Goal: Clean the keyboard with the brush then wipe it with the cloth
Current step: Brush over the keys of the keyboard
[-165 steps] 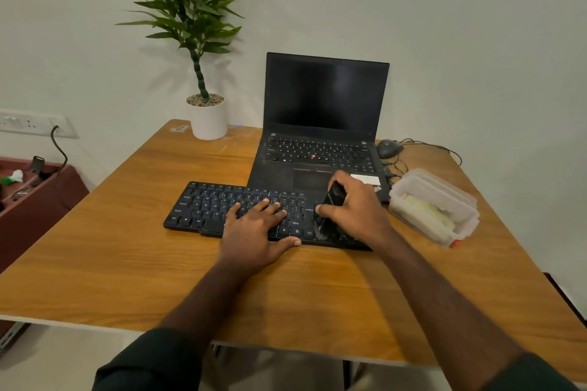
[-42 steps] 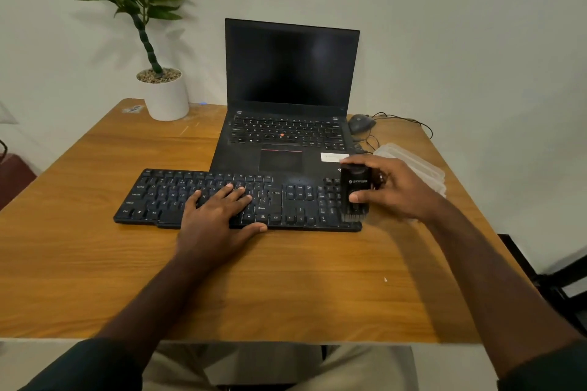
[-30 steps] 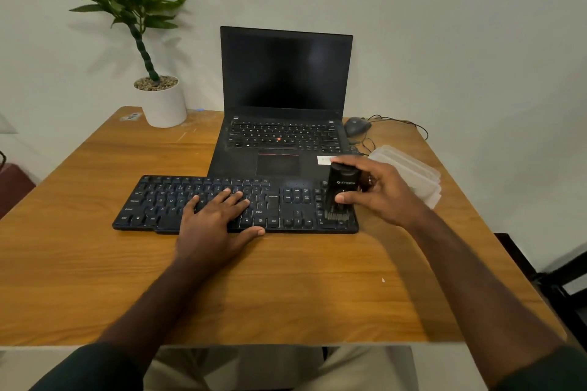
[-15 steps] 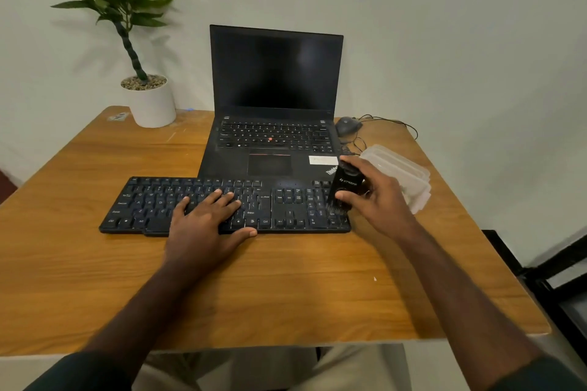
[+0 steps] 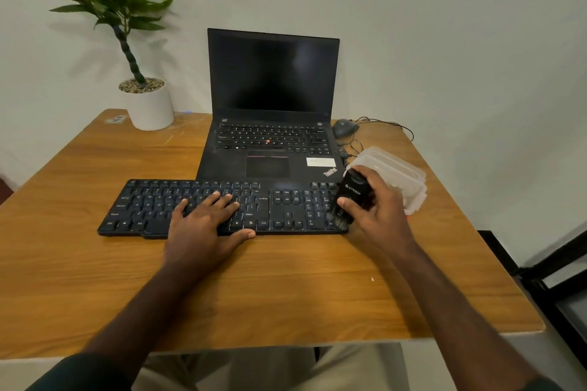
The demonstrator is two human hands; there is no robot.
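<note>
The person's two forearms are bare from the wrists up to near the elbows, where dark, greenish-black sleeves (image 5: pixel 79 371) sit pushed up; the right one shows only as a sliver at the frame's lower corner. The left hand (image 5: pixel 203 225) and right hand (image 5: pixel 378 209) show no rings, watch or gloves. Light beige trousers (image 5: pixel 260 368) cover the lap.

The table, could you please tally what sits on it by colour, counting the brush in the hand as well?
Black: 4, the keyboard, laptop, mouse, brush held in the right hand
White: 1, the plant pot
Clear: 1, the plastic container
Total: 6
</note>
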